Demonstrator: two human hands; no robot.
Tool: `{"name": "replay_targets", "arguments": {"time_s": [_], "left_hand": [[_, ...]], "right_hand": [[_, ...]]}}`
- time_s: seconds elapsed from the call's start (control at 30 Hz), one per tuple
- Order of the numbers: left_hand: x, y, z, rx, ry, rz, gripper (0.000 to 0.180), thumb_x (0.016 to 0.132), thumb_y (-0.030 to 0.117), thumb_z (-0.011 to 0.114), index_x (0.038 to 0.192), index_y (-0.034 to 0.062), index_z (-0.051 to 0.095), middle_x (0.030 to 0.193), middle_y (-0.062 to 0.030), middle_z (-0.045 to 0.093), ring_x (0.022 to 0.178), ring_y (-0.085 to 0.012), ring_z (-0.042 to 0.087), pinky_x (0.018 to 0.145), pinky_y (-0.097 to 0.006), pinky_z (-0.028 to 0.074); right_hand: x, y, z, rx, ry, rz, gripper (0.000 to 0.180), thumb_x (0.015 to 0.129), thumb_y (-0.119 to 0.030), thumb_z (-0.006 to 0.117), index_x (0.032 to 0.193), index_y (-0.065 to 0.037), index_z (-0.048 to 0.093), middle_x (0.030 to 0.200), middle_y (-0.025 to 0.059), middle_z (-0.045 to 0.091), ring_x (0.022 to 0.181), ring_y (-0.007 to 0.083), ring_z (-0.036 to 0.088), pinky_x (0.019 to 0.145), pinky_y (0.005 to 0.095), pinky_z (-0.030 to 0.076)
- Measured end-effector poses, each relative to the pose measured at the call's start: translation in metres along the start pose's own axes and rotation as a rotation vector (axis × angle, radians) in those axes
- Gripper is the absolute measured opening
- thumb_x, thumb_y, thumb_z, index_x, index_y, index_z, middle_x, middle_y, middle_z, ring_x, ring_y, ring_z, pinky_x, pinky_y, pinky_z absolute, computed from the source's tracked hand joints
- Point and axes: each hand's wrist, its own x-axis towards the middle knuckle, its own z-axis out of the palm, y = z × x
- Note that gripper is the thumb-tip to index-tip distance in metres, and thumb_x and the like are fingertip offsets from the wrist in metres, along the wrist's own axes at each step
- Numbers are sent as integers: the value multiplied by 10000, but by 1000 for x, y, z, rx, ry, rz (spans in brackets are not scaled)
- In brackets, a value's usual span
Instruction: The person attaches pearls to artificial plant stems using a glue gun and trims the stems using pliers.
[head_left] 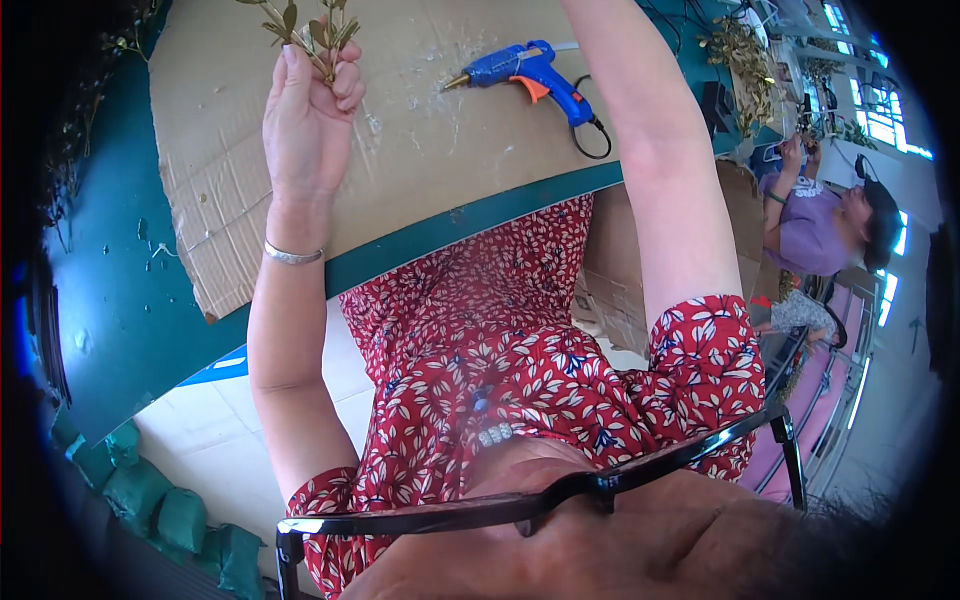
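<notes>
"Along the near edge of the bench (100, 320), what lies closest?"

"The blue glue gun (525, 70), on the cardboard (400, 190), its black cord (608, 145) looping toward that edge; a snag from the right arm (670, 180) could drag it down."

"And the grip?"

"Farther in, the left hand (315, 125) pinches a leafy sprig (318, 32) over the cardboard; squeezed too hard, its thin stem could snap. The right hand is out of view, so I can't tell."

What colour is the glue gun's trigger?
The trigger is orange; it shows best in the head view.
</notes>
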Motion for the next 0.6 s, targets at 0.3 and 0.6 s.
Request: {"name": "replay_targets", "arguments": {"time_s": [0.3,0.6], "left_hand": [[16,1,13,45,-23,49,323,1025,242,317,1218,25,460,977,-117,557,693,-119,394,633,-249,346],[-21,32,54,25,45,-108,370,1022,254,322,1320,49,400,966,-101,523,674,-98,386,632,-227,350]], "right_hand": [[21,10,-5,42,118,-34,274,718,-26,546,974,6,638,1021,245,627,924,382,619,763,422,507],[-157,-58,-72,1109,188,-23,125,775,-68,721,875,-17,666,784,-8,642,759,53,598,655,200,471]]}}
